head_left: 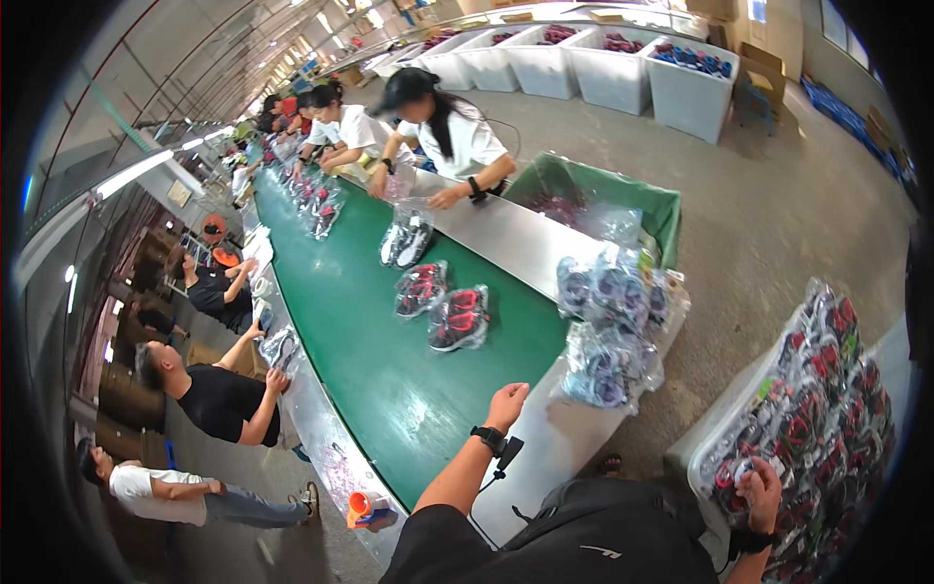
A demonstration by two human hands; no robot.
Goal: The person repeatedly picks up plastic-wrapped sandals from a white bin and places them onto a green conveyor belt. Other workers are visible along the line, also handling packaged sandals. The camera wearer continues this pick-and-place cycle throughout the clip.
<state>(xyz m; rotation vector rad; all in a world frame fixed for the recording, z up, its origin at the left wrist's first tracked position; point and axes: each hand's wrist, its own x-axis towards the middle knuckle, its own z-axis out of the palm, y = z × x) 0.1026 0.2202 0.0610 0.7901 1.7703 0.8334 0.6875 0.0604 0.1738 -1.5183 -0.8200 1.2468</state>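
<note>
My left hand (508, 404) is held over the near end of the green conveyor belt (389, 389), fingers curled closed with nothing visible in them. Ahead of it on the belt lie two clear bags of red and black shoes (459, 319). To its right, bagged pale blue and grey shoes (608, 365) are heaped at the metal edge. Low on the right, my right hand (761, 490) is at a white bin (696, 477) piled with bagged red and black shoes (817, 419). Its fingers are bent as in a pinch; what they hold, if anything, cannot be made out.
Several people work along both sides of the belt; one across its right edge handles bagged grey shoes (406, 239). A green bin (662, 209) stands beyond the heap. White bins (686, 102) of shoes line the back. An orange cup (362, 504) sits at the left edge.
</note>
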